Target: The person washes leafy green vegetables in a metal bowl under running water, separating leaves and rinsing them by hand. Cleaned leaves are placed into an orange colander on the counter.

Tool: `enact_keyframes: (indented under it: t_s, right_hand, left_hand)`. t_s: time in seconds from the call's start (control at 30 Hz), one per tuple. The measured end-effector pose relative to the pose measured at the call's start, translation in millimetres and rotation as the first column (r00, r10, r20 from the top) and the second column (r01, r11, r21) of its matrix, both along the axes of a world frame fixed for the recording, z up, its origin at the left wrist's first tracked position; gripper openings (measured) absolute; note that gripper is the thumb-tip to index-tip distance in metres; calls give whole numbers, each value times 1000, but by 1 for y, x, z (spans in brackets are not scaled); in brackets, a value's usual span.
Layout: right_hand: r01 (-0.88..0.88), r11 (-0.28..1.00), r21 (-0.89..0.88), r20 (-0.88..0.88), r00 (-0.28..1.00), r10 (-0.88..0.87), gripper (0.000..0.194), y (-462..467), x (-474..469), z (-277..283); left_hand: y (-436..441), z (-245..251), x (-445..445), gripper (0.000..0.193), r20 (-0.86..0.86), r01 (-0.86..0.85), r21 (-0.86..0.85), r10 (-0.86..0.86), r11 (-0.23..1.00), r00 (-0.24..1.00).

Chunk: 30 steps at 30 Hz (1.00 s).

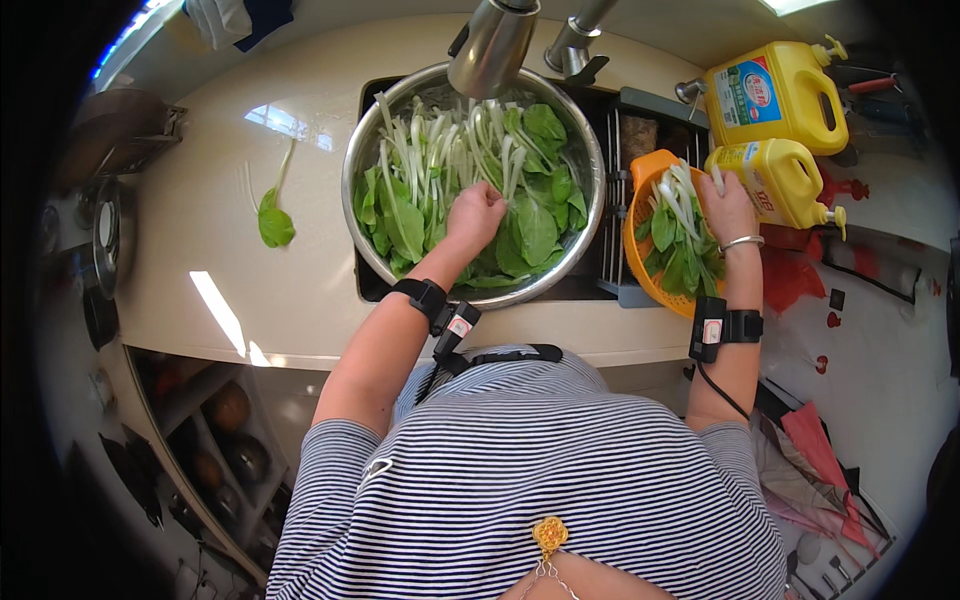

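A large steel basin (350, 187) full of leafy greens (536, 229) sits over the sink, their pale stems toward the faucet. Above the greens, near the basin's middle, is my left hand (478, 216) with its fingers curled together. Whether it pinches a stem cannot be made out. To the right stands an orange plastic colander (637, 247) with a smaller bunch of greens (675, 225) inside. At the colander's right rim, my right hand (731, 210) has a short pale stem (718, 181) between thumb and fingers.
A steel faucet head (491, 52) hangs over the basin's far rim. Two yellow detergent jugs (817, 112) crowd the colander's right side. One loose leafy green (276, 217) lies on the cream countertop (180, 195). A metal rack (613, 202) spans the sink between basin and colander.
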State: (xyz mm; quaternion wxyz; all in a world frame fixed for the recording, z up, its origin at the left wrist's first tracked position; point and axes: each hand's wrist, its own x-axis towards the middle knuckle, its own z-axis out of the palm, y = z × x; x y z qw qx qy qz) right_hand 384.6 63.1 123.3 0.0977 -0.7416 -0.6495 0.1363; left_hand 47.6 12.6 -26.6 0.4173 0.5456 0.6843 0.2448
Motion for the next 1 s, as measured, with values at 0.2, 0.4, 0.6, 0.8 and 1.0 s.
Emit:
enact_keyframes:
  t_s: [0.2, 0.4, 0.6, 0.8, 1.0]
  right_hand:
    - [118, 991, -67, 407, 910, -81, 70, -14, -30, -25]
    - [-91, 984, 151, -192, 974, 119, 37, 2, -68, -20]
    - [-290, 929, -229, -823, 568, -26, 24, -13, -148, -68]
    - [-276, 887, -371, -900, 344, -269, 37, -14, -199, -95]
    - [-219, 909, -354, -927, 213, -310, 28, -12, -197, -113]
  left_hand:
    - [-3, -5, -6, 25, 203, -31, -99, 51, 995, 978]
    - [0, -1, 3, 29, 76, -31, -90, 38, 995, 996]
    - [-1, 14, -12, 15, 489, -87, -206, 179, 975, 854]
    - [-2, 37, -22, 14, 522, 27, -251, 111, 968, 845]
    - [-5, 43, -21, 16, 555, 197, -251, -26, 948, 832]
